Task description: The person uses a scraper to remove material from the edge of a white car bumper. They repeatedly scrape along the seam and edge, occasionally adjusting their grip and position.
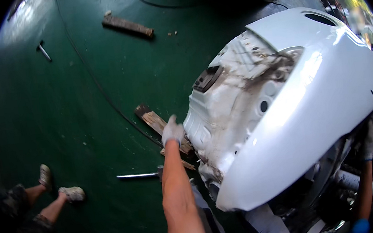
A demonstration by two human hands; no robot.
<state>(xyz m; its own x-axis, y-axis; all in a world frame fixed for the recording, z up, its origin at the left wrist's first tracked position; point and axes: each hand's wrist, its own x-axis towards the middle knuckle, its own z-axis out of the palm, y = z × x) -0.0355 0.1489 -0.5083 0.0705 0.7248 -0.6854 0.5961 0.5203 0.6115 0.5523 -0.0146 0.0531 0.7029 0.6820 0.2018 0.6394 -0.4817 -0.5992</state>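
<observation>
A large white car body panel (312,98) lies tilted over the green floor, its dirty inner structure (234,93) facing me. My left hand (172,131), in a white glove, reaches down to a worn wooden plank (150,118) that runs under the panel's left edge, and its fingers close on the plank. My right hand (370,139), also gloved, grips the panel's lower right edge from beneath and is partly hidden by it.
A shiny metal rod (136,175) lies on the green floor (80,105) by my left forearm. A black cable (96,82) crosses the floor. Farther off lie another wood piece (128,25) and a small tool (44,51). Another person's legs (45,197) show at lower left.
</observation>
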